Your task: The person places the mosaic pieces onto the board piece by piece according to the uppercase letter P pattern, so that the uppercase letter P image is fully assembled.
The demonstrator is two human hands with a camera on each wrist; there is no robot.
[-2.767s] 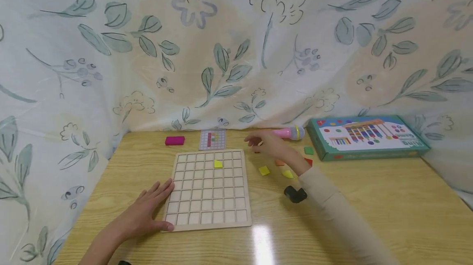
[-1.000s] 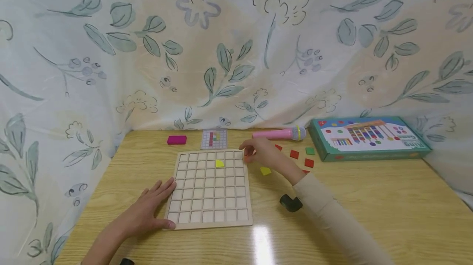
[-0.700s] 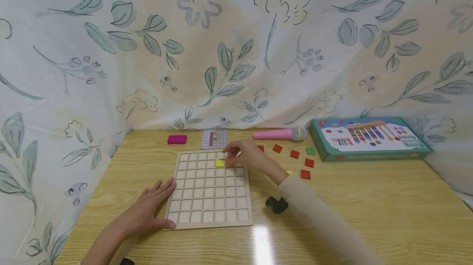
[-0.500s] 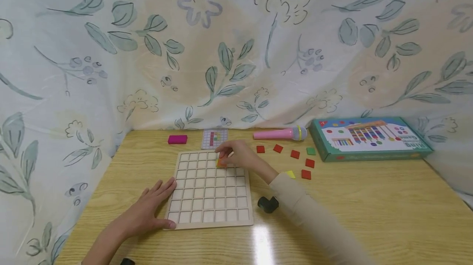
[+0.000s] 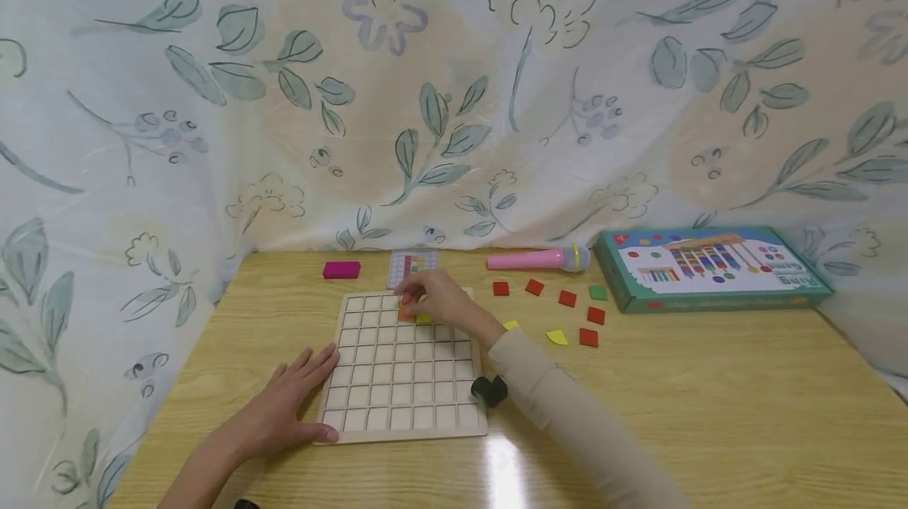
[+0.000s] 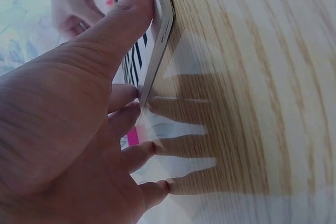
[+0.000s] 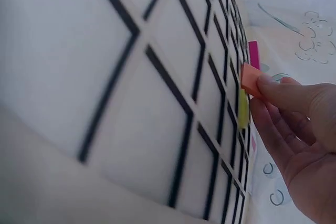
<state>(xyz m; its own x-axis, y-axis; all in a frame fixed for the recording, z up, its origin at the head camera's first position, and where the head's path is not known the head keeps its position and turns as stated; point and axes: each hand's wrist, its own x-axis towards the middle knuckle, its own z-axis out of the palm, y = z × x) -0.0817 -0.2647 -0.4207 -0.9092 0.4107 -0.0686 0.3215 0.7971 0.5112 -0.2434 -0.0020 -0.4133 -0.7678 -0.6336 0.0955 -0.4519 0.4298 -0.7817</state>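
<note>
My right hand [image 5: 443,301] pinches an orange square tile [image 7: 251,78] between thumb and fingers, close over the wooden grid board [image 5: 383,375]. In the head view the orange tile [image 5: 407,311] sits just left of a yellow tile [image 5: 423,319] that lies in a cell of the second row. The right wrist view shows the yellow tile [image 7: 243,109] beside the orange one. My left hand [image 5: 280,406] rests at the board's left side, fingers spread and straight, thumb at the near left corner. The left wrist view has the left hand [image 6: 89,108] against the board's edge.
Right of the board lie several red tiles [image 5: 567,299], a green tile [image 5: 598,292] and yellow tiles [image 5: 556,337]. Behind it are a patterned card [image 5: 404,261], a magenta block [image 5: 341,269], a pink toy microphone [image 5: 532,258] and a teal game box [image 5: 712,267].
My right hand has brought the orange tile from the right side of the table leftward over the board, passing the yellow tile to its left. The left hand has stayed put.
</note>
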